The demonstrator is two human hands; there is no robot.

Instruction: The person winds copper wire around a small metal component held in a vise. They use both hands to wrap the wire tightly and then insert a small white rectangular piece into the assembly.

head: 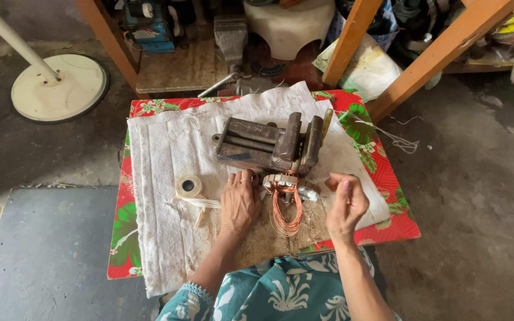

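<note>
A rusty metal vise [266, 144] lies on a white cloth [168, 154] covering a small table. Its jaws clamp a small metal core [281, 179] from which loops of copper wire [287, 211] hang toward me. My left hand [239, 201] rests palm down on the cloth, fingertips touching the left side of the core. My right hand [345, 205] is raised to the right of the wire, fingers curled together as if pinching something thin; I cannot make out what. A roll of whitish tape [189, 186] lies left of my left hand.
The table [397, 223] has a red floral cover. Behind it stand orange wooden legs [347, 41], a second grey vise [231, 35], a white stool [290, 27] and bags. A white fan base [59, 86] sits on the concrete floor at the left.
</note>
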